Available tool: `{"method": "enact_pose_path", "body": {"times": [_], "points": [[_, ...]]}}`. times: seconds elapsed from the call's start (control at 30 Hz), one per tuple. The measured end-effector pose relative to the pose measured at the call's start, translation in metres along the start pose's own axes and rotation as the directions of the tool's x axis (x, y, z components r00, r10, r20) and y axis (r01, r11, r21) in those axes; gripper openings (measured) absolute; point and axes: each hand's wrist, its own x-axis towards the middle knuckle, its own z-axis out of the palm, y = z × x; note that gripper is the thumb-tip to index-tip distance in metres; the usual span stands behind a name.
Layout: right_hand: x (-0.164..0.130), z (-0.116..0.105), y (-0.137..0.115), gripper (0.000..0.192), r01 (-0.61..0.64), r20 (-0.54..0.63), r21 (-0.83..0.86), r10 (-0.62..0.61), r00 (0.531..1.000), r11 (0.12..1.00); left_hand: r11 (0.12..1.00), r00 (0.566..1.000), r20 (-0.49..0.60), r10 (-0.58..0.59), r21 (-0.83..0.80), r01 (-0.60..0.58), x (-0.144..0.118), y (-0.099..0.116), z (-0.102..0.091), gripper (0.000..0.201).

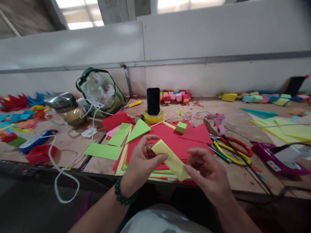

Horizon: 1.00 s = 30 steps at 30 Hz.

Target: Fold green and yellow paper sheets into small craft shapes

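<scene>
A folded strip of yellow paper (170,159) is held between my two hands above a pile of coloured sheets. My left hand (143,161), with a green bead bracelet on its wrist, pinches the strip's upper left end between thumb and fingers. At the lower right end, my right hand (206,170) grips the strip's edge with the thumb; its other fingers are curled behind. Beneath lie red paper sheets (155,144). A small green paper cube (181,127) rests on them, and a folded green piece (138,131) lies to its left.
Right of the pile are scissors (234,150), a pink glue gun (218,123) and a purple power strip (274,158). A phone (153,101) stands behind on yellow tape (153,117). Left are a glass jar (69,110), a bag (102,92) and a looping white cable (54,168).
</scene>
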Motion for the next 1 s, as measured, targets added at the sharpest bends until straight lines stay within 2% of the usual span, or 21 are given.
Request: {"method": "enact_pose_path", "body": {"times": [0.07, 0.13, 0.2, 0.33, 0.43, 0.5, 0.6, 0.7, 0.83, 1.0], "points": [[-0.007, 0.007, 0.002, 0.020, 0.003, 0.044, -0.007, -0.002, 0.999, 1.000, 0.991, 0.999, -0.003, -0.032, -0.128, 0.032, -0.001, -0.007, 0.003, 0.048], [-0.012, 0.015, 0.003, 0.013, 0.011, 0.068, -0.031, -0.009, 0.998, 0.999, 0.982, 0.993, 0.085, -0.085, -0.160, 0.098, -0.004, -0.016, 0.008, 0.036], [-0.016, 0.019, 0.003, 0.013, 0.029, 0.077, -0.084, -0.023, 0.997, 0.996, 0.960, 0.982, 0.149, -0.117, -0.235, 0.150, -0.007, -0.023, 0.014, 0.034], [-0.015, 0.009, -0.002, 0.013, 0.109, 0.125, -0.176, -0.087, 0.988, 0.978, 0.920, 0.975, 0.182, -0.127, -0.346, 0.184, -0.010, -0.033, 0.017, 0.034], [-0.006, -0.006, -0.010, 0.002, 0.144, 0.065, -0.174, -0.135, 0.989, 0.974, 0.932, 0.969, 0.222, -0.109, -0.316, 0.177, -0.010, -0.036, 0.015, 0.032], [0.003, -0.011, -0.017, 0.008, 0.118, 0.045, -0.165, -0.112, 0.993, 0.979, 0.938, 0.950, 0.291, -0.113, -0.285, 0.199, -0.010, -0.036, 0.014, 0.034], [0.016, -0.011, -0.027, 0.019, 0.036, 0.152, -0.130, -0.016, 0.988, 0.991, 0.949, 0.911, 0.389, -0.135, -0.213, 0.231, -0.011, -0.035, 0.014, 0.038], [0.026, -0.007, -0.034, 0.016, -0.044, 0.275, -0.123, 0.077, 0.958, 0.991, 0.955, 0.872, 0.457, -0.174, -0.139, 0.263, -0.013, -0.034, 0.012, 0.040], [0.032, -0.006, -0.037, 0.012, -0.102, 0.379, -0.094, 0.130, 0.916, 0.990, 0.944, 0.838, 0.485, -0.250, -0.070, 0.322, -0.015, -0.034, 0.009, 0.039], [0.041, -0.009, -0.042, 0.014, -0.170, 0.461, -0.137, 0.214, 0.861, 0.976, 0.927, 0.788, 0.524, -0.325, 0.011, 0.375, -0.015, -0.032, 0.009, 0.040]]}}
